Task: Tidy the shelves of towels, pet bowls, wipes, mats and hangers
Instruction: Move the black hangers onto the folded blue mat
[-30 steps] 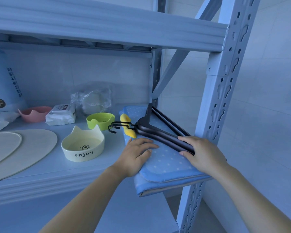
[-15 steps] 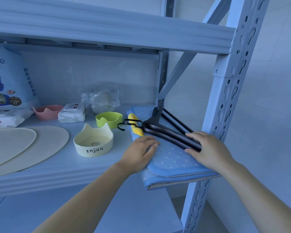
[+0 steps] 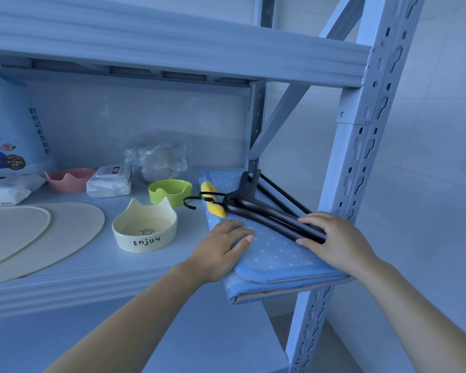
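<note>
Your right hand is resting on the near ends of a stack of black hangers, fingers curled over the dark bars and pinning them down. Your left hand is lying flat and open, palm down, on the folded blue dotted mat underneath, gripping nothing. The hangers are sitting on top of that mat at the right end of the shelf, their hooks pointing toward 9 o'clock, and the mat's near corner is overhanging the shelf edge beside the metal upright. A yellow item is lying on the mat by the hooks. At 9 o'clock from your left hand, a cream cat-eared bowl reading "Enjoy" is standing, with a green bowl behind it. Farther toward 10 o'clock are a wipes pack and a pink bowl, and two beige mats are overlapping at the left.
</note>
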Available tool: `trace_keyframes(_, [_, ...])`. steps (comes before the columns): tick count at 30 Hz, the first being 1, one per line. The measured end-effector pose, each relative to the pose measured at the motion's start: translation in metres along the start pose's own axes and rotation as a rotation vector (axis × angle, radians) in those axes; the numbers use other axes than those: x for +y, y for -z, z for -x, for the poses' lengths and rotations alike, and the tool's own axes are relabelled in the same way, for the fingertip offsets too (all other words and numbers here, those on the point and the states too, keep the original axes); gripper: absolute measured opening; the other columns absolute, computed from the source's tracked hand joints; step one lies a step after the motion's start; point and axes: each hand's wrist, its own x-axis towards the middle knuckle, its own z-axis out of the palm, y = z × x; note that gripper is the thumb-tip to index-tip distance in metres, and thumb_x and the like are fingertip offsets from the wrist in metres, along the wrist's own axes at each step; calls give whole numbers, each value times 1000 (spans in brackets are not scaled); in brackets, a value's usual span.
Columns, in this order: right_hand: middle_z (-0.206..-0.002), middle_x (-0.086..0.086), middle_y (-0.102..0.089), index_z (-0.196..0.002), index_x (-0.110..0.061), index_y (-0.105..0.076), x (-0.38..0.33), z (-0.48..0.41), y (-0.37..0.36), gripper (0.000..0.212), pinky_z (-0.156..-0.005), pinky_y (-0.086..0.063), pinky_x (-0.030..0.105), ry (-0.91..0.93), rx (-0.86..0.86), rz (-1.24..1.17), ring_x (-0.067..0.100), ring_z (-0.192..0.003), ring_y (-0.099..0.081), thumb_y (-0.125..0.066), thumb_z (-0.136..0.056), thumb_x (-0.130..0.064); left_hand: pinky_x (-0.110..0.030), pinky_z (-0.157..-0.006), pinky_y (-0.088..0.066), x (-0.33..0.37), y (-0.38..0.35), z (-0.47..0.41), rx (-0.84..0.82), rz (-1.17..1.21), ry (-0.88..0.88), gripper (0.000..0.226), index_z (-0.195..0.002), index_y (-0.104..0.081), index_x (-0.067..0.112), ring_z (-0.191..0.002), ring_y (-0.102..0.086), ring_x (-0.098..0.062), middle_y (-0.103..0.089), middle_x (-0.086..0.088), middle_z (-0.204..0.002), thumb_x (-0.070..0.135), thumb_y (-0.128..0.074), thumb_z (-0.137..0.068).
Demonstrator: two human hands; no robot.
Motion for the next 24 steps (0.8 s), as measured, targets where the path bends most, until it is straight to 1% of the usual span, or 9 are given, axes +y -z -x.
trace_keyframes(1, [-124, -23, -53, -121, -37, -56, 1, 1, 1, 41, -79, -37, 19, 6, -1, -8, 1, -110, -51, -64, -82, -46, -15, -104, -13, 0, -3, 0, -1, -4, 10, 40, -130, -52, 30, -132, -25, -4, -38, 7, -140, 42, -30, -99])
trace_keyframes(3, [-122, -24, -52, -120, -40, -56, 3, 2, 1, 39, -78, -37, 19, 15, 1, -23, -1, -108, -51, -64, -82, -47, -18, -107, -14, -1, -6, 0, 9, 9, 26, 41, -130, -51, 32, -132, -25, -5, -37, 8, -140, 45, -28, -98])
trace_keyframes(7, [-121, -25, -51, -117, -41, -58, 5, 2, 2, 38, -80, -41, 21, 11, 4, -20, 0, -108, -52, -63, -80, -51, -19, -108, -15, -2, -8, 0, 16, 22, 39, 52, -130, -51, 32, -132, -24, -4, -37, 9, -140, 52, -23, -90])
trace_keyframes(10, [-122, -24, -50, -116, -36, -60, 2, 2, 2, 37, -80, -34, 18, 30, 9, 54, 1, -113, -47, -62, -82, -49, -21, -110, -15, -3, -9, 0, 16, 21, 40, 54, -130, -50, 32, -133, -24, -5, -37, 9, -140, 52, -22, -89])
trace_keyframes(12, [-122, -21, -52, -115, -32, -64, -3, 2, 0, 33, -80, -32, 17, 64, 40, 120, 4, -115, -46, -62, -84, -45, -20, -109, -15, -3, -10, 0, 15, 26, 44, 55, -130, -50, 33, -132, -24, -4, -37, 10, -140, 54, -22, -88])
trace_keyframes(14, [-122, -18, -55, -113, -28, -66, -7, 1, -5, 31, -80, -35, 17, 97, 57, 149, 6, -114, -48, -62, -85, -42, -19, -108, -15, -5, -10, -1, 16, 27, 45, 57, -129, -50, 34, -132, -25, -3, -36, 11, -139, 58, -20, -86])
trace_keyframes(18, [-121, -16, -53, -114, -25, -66, -9, 1, -12, 33, -75, -40, 20, 73, 70, 157, 7, -111, -50, -60, -86, -42, -20, -109, -15, -4, -9, -1, 4, 13, 52, 53, -130, -50, 34, -132, -24, -4, -36, 11, -140, 52, -23, -88])
trace_keyframes(21, [-128, -16, -48, -117, -27, -63, -7, 2, -12, 37, -76, -44, 24, 12, 60, 150, 8, -111, -52, -58, -86, -47, -19, -109, -14, -3, -8, -1, -8, 3, 49, 53, -131, -49, 34, -132, -24, -4, -35, 11, -141, 51, -23, -88])
trace_keyframes(24, [-128, -18, -48, -119, -30, -59, -7, 3, -11, 37, -74, -44, 24, -3, 43, 126, 8, -105, -56, -57, -86, -48, -18, -108, -14, -3, -8, -1, -9, 8, 53, 52, -131, -48, 34, -132, -23, -4, -35, 11, -141, 51, -23, -88])
